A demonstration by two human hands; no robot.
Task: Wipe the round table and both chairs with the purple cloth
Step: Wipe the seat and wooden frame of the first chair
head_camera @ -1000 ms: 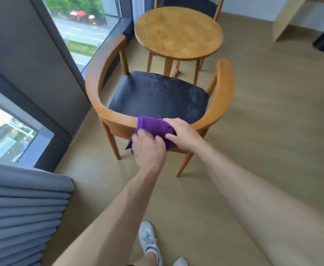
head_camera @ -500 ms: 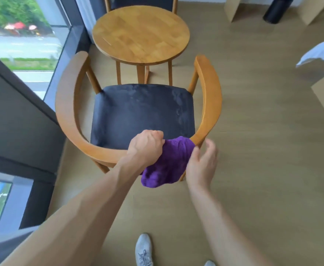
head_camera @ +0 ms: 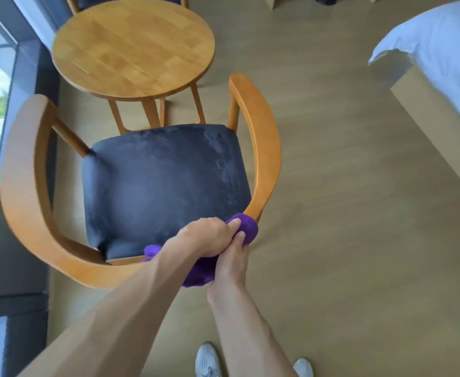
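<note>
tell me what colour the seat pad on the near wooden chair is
Black, with faint dull smudges: the near wooden chair's seat pad, in the head view.

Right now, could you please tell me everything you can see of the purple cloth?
The purple cloth looks soft and fleecy, bunched rather than spread. It is wrapped over the near chair's curved wooden back rail, near its right end. The left hand grips it from above and the right hand holds it from below. One end bulges past the fingers, a fold hangs below, and a tuft shows beside the left wrist.
</note>
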